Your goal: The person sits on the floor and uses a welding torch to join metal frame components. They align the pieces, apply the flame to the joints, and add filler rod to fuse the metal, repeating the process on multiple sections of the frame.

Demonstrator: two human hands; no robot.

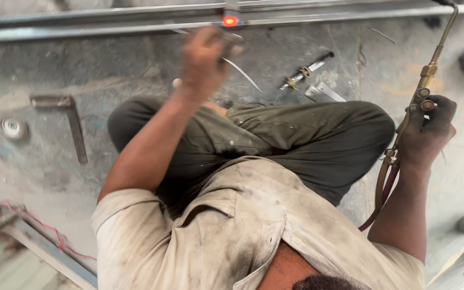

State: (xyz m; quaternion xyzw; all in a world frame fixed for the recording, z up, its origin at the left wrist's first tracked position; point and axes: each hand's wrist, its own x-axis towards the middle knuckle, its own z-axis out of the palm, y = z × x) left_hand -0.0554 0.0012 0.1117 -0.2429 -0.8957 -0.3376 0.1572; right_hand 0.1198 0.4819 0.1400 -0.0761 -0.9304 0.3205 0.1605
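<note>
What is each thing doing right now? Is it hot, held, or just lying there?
Metal bar: lying flat, one spot glowing red.
Thin rod: held by left hand.
Brass torch: gripped by right hand, no flame visible.
Steel square: lying untouched on floor.

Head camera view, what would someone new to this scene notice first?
First the glowing orange spot on the long metal bar across the top, just above the left hand, which holds a thin rod. Next the brass torch gripped upright in the soot-blackened right hand at the right edge, its hoses trailing down. A steel square lies on the concrete floor at left.
</note>
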